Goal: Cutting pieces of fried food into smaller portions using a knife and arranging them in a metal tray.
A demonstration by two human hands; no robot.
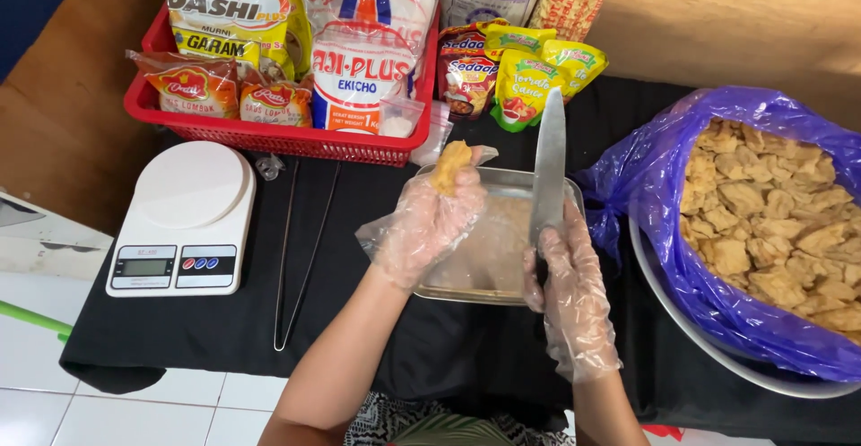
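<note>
The work surface was a table (224,338) draped in black cloth, standing on a white tiled floor (36,356), with brown wall (744,25) behind it. My left hand (426,222), in a loose clear plastic glove, was closed around a piece of fried tofu (451,165) — fingers pinching it from below and holding it upright above the metal tray (502,181). My right hand (574,294), also gloved, was wrapped tight on the handle of a knife (549,164), the blade pointing up and away from me, just beside the tofu but not touching it.

The tray sat on the cloth directly in front of me. To its right, a large bowl (682,320) lined with a purple plastic bag (646,177) was filled with more fried tofu pieces. To the left lay metal tongs (300,258) and, beyond them, a white kitchen scale (184,217) at the table's edge. At the back stood a red basket (269,137) of seasoning packets, with sauce pouches (529,74) next to it. A green stick (31,319) showed low at the left, off the table.
</note>
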